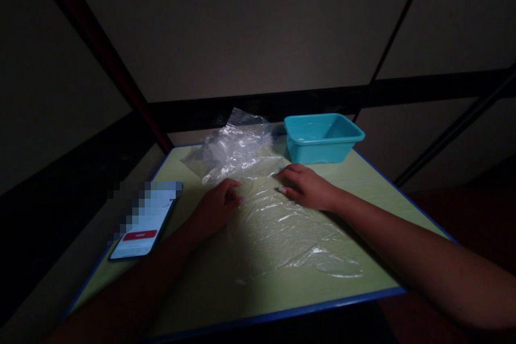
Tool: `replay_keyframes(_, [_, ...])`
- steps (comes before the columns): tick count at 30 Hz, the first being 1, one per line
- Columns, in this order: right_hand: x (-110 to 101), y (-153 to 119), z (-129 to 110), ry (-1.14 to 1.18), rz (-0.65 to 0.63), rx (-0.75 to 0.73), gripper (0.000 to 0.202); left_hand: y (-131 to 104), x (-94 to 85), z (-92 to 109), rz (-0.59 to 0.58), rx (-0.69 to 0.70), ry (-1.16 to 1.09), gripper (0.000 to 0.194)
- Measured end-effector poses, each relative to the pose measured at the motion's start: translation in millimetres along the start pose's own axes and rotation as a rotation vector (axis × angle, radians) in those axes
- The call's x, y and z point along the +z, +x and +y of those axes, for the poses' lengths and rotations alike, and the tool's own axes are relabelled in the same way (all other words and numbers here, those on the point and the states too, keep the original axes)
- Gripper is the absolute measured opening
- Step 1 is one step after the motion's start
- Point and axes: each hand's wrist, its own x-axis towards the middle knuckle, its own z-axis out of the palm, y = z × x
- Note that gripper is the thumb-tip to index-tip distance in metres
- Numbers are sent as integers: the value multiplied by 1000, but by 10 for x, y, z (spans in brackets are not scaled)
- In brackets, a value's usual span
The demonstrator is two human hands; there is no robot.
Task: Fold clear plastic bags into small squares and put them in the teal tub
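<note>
A clear plastic bag (282,231) lies spread out and wrinkled on the table between my forearms. My left hand (220,205) rests at its left edge, fingers loosely bent, with a gap between thumb and forefinger. On the right side of the same bag is my right hand (306,185), its fingers stretched out and the thumb apart from them. Neither hand visibly grips the plastic. Just beyond my fingers sits a crumpled heap of clear plastic bags (236,150); the dim light hides where the heap and the flat bag part.
A turquoise plastic basin (322,148) stands at the back right of the light green table (201,301), which has a blue edge. A phone (149,220) with a lit screen lies at the left. Behind the table rises a panelled wall (258,27).
</note>
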Motion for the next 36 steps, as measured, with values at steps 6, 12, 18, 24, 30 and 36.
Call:
replay_keyframes(6, [97, 24, 94, 126, 47, -25, 35, 12, 9, -33, -14, 6, -2, 34])
replay_keyframes(12, [141, 39, 127, 331, 93, -62, 35, 13, -41, 11, -10, -6, 0, 31])
replay_keyframes(18, [48, 55, 58, 623, 197, 43, 29, 10, -46, 10, -7, 4, 32, 32])
replay_keyframes(24, [-10, 68, 58, 940, 296, 232, 40, -18, -33, 45, -19, -20, 56, 38])
replay_keyframes(30, [13, 89, 79, 1096, 331, 300, 40, -29, -22, 24, 8, 2, 116, 31])
replay_keyframes(36, [28, 89, 49, 1077, 311, 286, 44, -26, -10, 23, 14, 50, 143, 27])
